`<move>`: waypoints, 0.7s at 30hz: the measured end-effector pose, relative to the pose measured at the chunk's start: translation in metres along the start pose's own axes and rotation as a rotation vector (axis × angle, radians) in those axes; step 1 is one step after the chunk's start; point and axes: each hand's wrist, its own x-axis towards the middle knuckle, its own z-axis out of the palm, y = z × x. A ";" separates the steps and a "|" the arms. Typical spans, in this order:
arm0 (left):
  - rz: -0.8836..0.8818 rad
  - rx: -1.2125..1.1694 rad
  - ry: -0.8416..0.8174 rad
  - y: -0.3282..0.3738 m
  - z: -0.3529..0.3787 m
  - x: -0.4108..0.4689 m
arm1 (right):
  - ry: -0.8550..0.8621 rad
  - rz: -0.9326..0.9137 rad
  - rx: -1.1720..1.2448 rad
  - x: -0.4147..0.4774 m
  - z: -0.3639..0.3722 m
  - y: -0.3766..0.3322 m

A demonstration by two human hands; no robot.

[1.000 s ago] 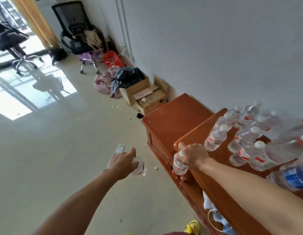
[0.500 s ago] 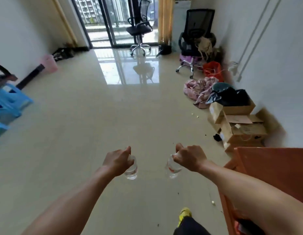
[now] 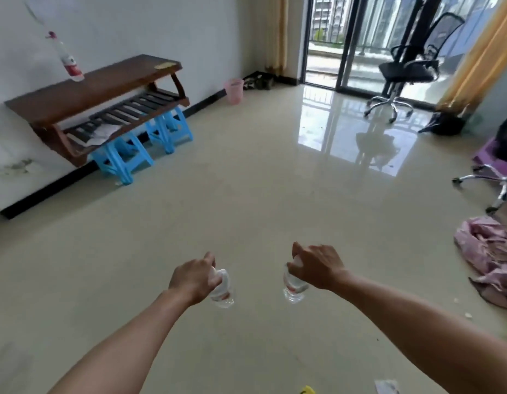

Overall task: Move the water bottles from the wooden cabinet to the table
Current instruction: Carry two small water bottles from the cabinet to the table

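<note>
Swinging left since the earlier frame, the view is no longer showing the wooden cabinet or the cardboard boxes, and a dark wooden surface (image 3: pixel 84 92) is now appearing at the upper left of the frame, against the white wall. Both hands are still carrying their bottles low in the middle of the frame.

Pale glossy floor (image 3: pixel 246 194) is filling most of the frame and mirroring the glass doors (image 3: pixel 360 38) at the upper right. Blue stools (image 3: pixel 121 160) are standing under the surface, which is showing a slatted shelf beneath its top. A black office chair (image 3: pixel 408 69) is standing before the doors, and a pink cloth (image 3: pixel 491 257) is lying crumpled on the floor at the right edge. A pink bin (image 3: pixel 234 91) is standing by the wall beyond the stools.

The left hand (image 3: pixel 192 280) is closing its grip round the top of the left-hand bottle (image 3: pixel 222 292), which is hanging clear of the floor. The right hand (image 3: pixel 317 268) is gripping the right-hand bottle (image 3: pixel 293 290) the same way, near the other but apart from it. A standing bottle (image 3: pixel 72 64) with a red label is resting upright on the surface, toward its left end.
</note>
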 end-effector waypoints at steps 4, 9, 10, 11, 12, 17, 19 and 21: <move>-0.167 -0.101 0.034 -0.040 -0.014 0.039 | -0.012 -0.124 -0.011 0.099 -0.015 -0.015; -0.288 -0.107 0.017 -0.103 -0.028 0.109 | -0.048 -0.223 -0.011 0.222 -0.015 -0.045; -0.299 -0.105 -0.002 -0.117 -0.031 0.125 | -0.058 -0.233 -0.010 0.247 -0.014 -0.052; -0.309 -0.100 -0.022 -0.130 -0.034 0.140 | -0.056 -0.248 -0.016 0.269 -0.014 -0.059; -0.315 -0.098 -0.034 -0.150 -0.039 0.162 | -0.055 -0.261 -0.020 0.300 -0.014 -0.069; -0.315 -0.075 -0.066 -0.226 -0.085 0.249 | -0.052 -0.267 -0.057 0.420 -0.030 -0.111; -0.317 -0.064 -0.035 -0.254 -0.114 0.287 | -0.018 -0.265 -0.039 0.466 -0.045 -0.125; -0.323 -0.059 -0.004 -0.277 -0.139 0.322 | 0.007 -0.262 -0.005 0.506 -0.059 -0.135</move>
